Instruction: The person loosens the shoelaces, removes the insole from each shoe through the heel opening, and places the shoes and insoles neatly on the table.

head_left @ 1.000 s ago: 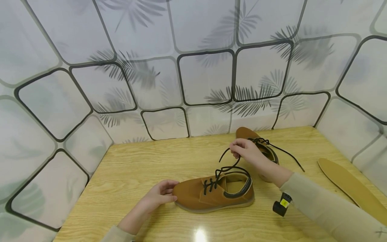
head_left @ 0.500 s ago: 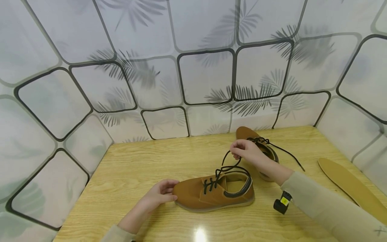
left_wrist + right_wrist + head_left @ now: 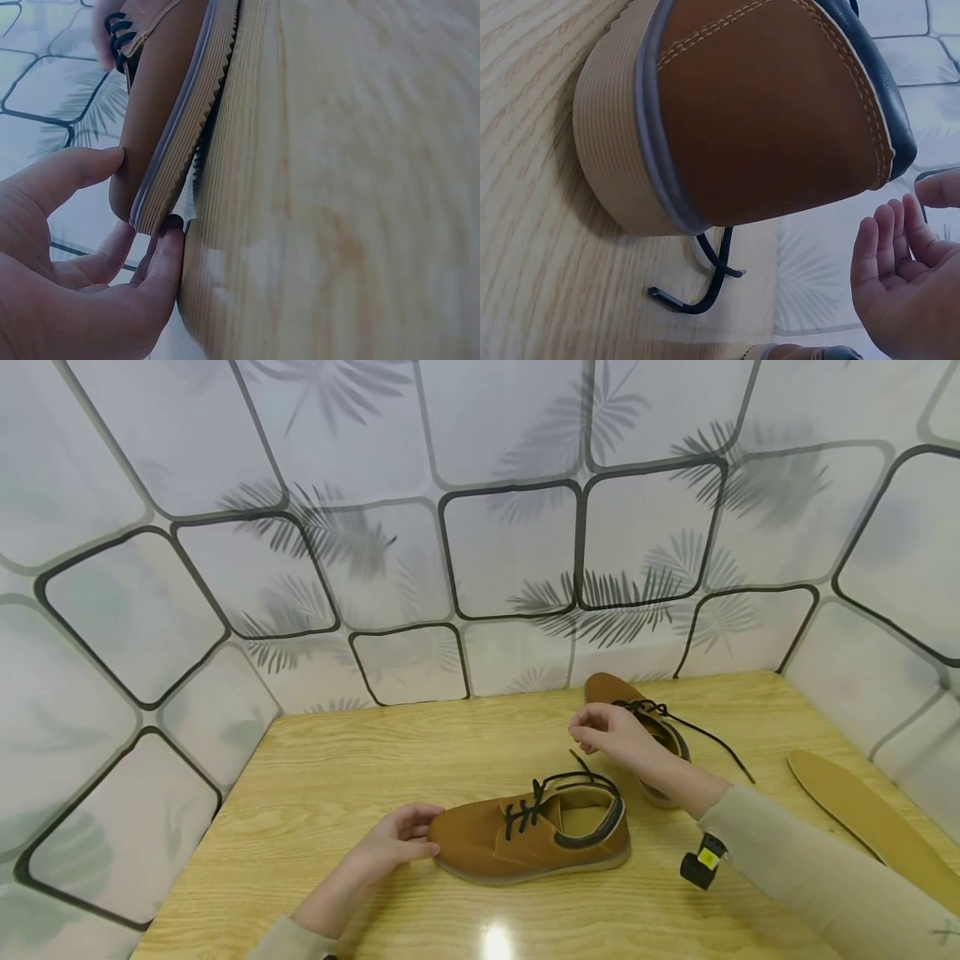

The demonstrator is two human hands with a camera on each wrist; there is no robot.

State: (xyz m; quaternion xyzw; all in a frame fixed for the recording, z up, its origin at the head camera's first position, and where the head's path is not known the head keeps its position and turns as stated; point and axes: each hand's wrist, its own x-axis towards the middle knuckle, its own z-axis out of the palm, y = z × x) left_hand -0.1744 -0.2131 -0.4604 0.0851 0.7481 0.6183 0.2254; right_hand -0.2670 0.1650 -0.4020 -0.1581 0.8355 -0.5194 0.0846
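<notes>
A brown leather shoe (image 3: pixel 472 837) with black laces lies sideways on the table, toe to the left. My left hand (image 3: pixel 384 845) holds its toe, thumb on the upper and fingers by the sole, as the left wrist view shows. Above the shoe's opening hovers my right hand (image 3: pixel 617 735), fingers loosely bent with nothing between them. A gap separates its fingertips from the black lace (image 3: pixel 579 760), which droops over the collar. In the right wrist view the heel (image 3: pixel 757 120) fills the middle, and lace ends (image 3: pixel 694 306) hang down beyond it onto the table.
A second brown shoe (image 3: pixel 606 688) stands behind the right hand, partly covered by it, one lace trailing right. A long tan insole-shaped piece (image 3: pixel 862 814) lies at the right. Patterned cloth walls (image 3: pixel 517 560) enclose the wooden table (image 3: pixel 352 760) at the back and sides.
My right hand has let go of the lace, which has dropped from its fingers to the shoe's opening. The left hand and the shoe have stayed in place.
</notes>
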